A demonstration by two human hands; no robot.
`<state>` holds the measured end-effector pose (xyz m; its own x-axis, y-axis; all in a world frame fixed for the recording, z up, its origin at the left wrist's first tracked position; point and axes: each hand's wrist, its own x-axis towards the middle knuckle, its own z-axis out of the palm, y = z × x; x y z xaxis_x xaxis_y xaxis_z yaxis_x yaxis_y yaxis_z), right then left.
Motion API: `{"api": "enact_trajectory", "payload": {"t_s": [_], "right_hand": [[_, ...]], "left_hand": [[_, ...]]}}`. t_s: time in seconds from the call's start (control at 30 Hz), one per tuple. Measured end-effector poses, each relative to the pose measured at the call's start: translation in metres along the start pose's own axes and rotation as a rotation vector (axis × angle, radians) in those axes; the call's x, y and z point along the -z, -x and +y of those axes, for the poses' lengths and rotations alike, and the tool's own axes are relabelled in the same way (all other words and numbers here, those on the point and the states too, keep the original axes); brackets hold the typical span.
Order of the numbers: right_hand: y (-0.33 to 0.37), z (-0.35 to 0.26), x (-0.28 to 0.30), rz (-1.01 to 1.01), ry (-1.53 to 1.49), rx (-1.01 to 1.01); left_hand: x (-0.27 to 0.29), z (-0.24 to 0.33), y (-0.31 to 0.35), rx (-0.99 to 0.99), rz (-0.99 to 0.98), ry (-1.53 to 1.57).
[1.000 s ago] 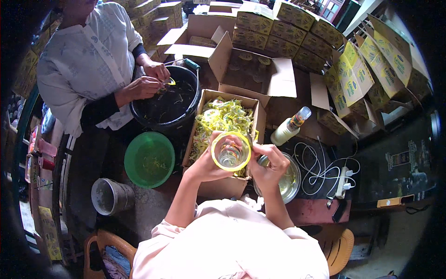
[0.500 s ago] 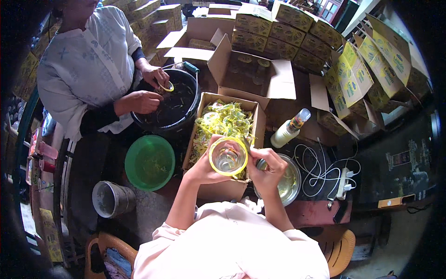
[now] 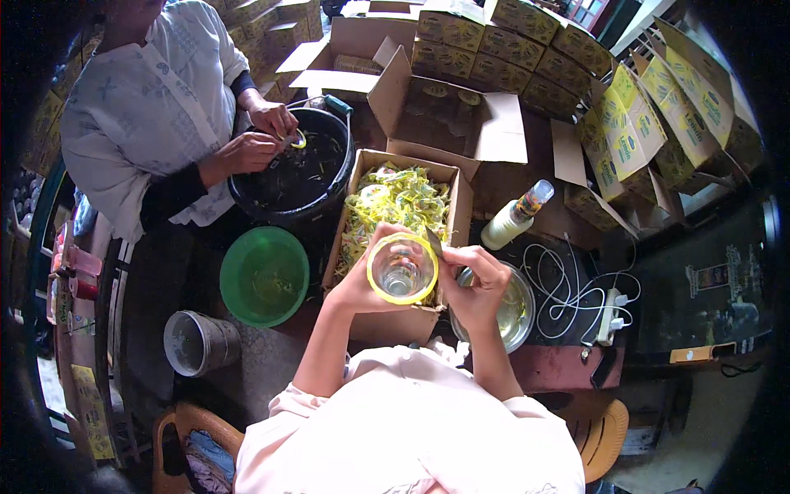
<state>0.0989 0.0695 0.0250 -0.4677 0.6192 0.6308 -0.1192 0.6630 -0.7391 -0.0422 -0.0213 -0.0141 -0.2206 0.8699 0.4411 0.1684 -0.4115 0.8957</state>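
My left hand [image 3: 360,281] is wrapped round a clear cup [image 3: 401,285] with a yellow rim, its open mouth facing up toward me. In my closed right hand [image 3: 476,290] is a thin dark blade [image 3: 434,242], which looks like a knife; its edge lies at the rim's upper right side. Below the cup stands a cardboard box [image 3: 391,326] filled with yellow-green plastic shreds [image 3: 395,188]. A metal-looking bowl [image 3: 523,323] of pale liquid sits beyond my right hand, partly hidden by it.
At the left a co-worker's hands [image 3: 262,140] hold a yellow-rimmed piece above a black bucket [image 3: 306,212]. A green basin [image 3: 265,306] and a grey pail [image 3: 216,342] stand nearer. To the right are stacked clear cups [image 3: 512,221], white cables [image 3: 568,309] and open cartons [image 3: 613,156].
The blade sits a little higher and shows more along the cup's rim. The co-worker's hands have come closer together round their piece. The whole view has shifted slightly.
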Motion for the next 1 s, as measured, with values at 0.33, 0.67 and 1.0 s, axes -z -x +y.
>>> {"api": "enact_trajectory", "payload": {"t_s": [0.33,0.67,1.0], "right_hand": [[-0.002,-0.002,0.001,0.007,0.045,0.027],[0.005,0.005,-0.007,0.159,0.157,0.08],[0.009,0.005,-0.014,0.153,0.223,0.114]], "left_hand": [[0.004,-0.005,-0.002,0.009,-0.047,0.061],[-0.021,-0.013,-0.008,-0.062,0.206,0.101],[-0.017,-0.017,-0.001,-0.031,0.259,0.012]]}}
